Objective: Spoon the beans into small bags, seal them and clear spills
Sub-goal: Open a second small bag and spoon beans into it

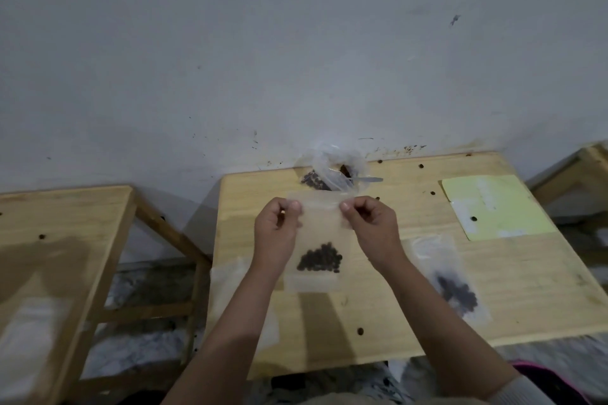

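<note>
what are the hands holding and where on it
Both the left hand and right hand pinch the small bag at its top strip.

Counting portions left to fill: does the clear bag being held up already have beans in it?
Yes: a dark clump of beans sits at the bottom of the small clear plastic bag.

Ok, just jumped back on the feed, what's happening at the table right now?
A person holds a small clear plastic bag upright over the light wooden table, left hand and right hand pinching its top edge, apparently sealing it. Dark beans sit at its bottom. Another filled clear bag lies to the right. The big open bean bag with a metal spoon stands by the wall. Stray beans dot the tabletop.
</note>
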Demonstrator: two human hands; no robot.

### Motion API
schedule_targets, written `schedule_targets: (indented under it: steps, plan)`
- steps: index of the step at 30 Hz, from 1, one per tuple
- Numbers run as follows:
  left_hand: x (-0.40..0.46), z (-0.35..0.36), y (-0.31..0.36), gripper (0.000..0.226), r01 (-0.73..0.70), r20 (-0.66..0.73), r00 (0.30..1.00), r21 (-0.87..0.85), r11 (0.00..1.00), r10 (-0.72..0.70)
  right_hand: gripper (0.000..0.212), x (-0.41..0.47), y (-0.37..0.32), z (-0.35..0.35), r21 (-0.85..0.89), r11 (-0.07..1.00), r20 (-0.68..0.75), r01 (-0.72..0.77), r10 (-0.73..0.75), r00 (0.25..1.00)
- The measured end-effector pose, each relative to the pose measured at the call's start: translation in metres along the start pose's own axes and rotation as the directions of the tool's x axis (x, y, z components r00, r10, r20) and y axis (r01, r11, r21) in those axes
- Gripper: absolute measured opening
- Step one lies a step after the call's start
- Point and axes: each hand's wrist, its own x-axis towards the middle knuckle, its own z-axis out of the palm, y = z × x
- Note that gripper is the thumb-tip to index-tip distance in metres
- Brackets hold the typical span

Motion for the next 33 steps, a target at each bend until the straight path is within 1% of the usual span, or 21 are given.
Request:
schedule_targets:
  steps: [3,5,9,10,12,14,17,19,21,22,24,26,28,30,33]
  plan:
    - [-0.002,-0.005,0.001,0.017,-0.03,0.033,0.999,-0.007,1.0,0.03,0.02,-0.009,-0.001,0.005,-0.011,1.0,-0.01,0.022,-0.022,1.0]
    - [-0.005,-0.007,0.002,0.017,-0.021,0.063,0.998,-0.016,1.0,0.022,0.024,-0.013,0.001,0.006,-0.021,1.0,-0.039,0.015,-0.016,0.999]
    - [-0.012,-0.012,0.004,0.015,0.133,0.121,0.986,-0.118,0.984,-0.119,0.024,-0.018,0.001,0.005,-0.025,1.0,-0.054,0.005,-0.007,0.999]
    - [-0.013,-0.013,0.005,0.014,0.147,0.132,0.983,-0.117,0.982,-0.131,0.024,-0.019,0.0,0.005,-0.023,1.0,-0.046,0.003,-0.004,0.999]
    - [-0.015,-0.012,0.007,0.014,0.132,0.134,0.984,-0.102,0.986,-0.118,0.023,-0.021,-0.002,0.002,-0.003,1.0,-0.028,-0.003,0.003,1.0]
    - [-0.016,-0.008,0.01,0.019,0.099,0.111,0.99,-0.095,0.991,-0.088,0.022,-0.023,-0.005,0.0,0.034,0.999,-0.013,-0.004,0.005,1.0]
    - [-0.018,0.002,0.015,0.012,0.049,0.081,0.996,-0.046,0.998,-0.045,0.02,-0.025,-0.008,-0.007,0.132,0.991,0.033,-0.02,0.016,0.999]
    - [-0.021,0.013,0.016,0.009,0.024,0.075,0.997,-0.013,1.0,-0.023,0.016,-0.025,-0.008,-0.015,0.159,0.987,0.088,-0.038,0.024,0.996]
    - [-0.026,0.028,0.017,0.009,0.022,0.067,0.998,-0.008,1.0,-0.022,0.007,-0.023,-0.008,-0.027,0.152,0.988,0.12,-0.037,0.019,0.993]
    - [-0.029,0.037,0.017,0.01,0.037,0.061,0.998,-0.026,0.999,-0.036,0.004,-0.022,-0.008,-0.034,0.156,0.987,0.12,-0.035,0.016,0.993]
    - [-0.037,0.056,0.019,0.009,0.088,0.061,0.995,-0.086,0.992,-0.083,0.006,-0.018,-0.011,-0.052,0.168,0.985,0.113,-0.032,0.013,0.994]
    - [-0.043,0.073,0.022,0.006,0.144,0.098,0.987,-0.144,0.979,-0.131,0.01,-0.015,-0.013,-0.071,0.158,0.987,0.13,-0.021,0.001,0.991]
    - [-0.048,0.09,0.024,0.002,0.183,0.153,0.976,-0.179,0.967,-0.156,0.008,-0.012,-0.012,-0.089,0.147,0.989,0.157,-0.011,-0.012,0.988]
    - [-0.049,0.107,0.024,0.005,0.182,0.169,0.973,-0.164,0.969,-0.154,0.01,-0.01,-0.009,-0.106,0.148,0.989,0.166,-0.017,-0.008,0.986]
    - [-0.05,0.131,0.021,0.009,0.114,0.161,0.982,-0.072,0.991,-0.102,0.008,-0.008,-0.003,-0.13,0.133,0.991,0.159,-0.021,0.0,0.987]
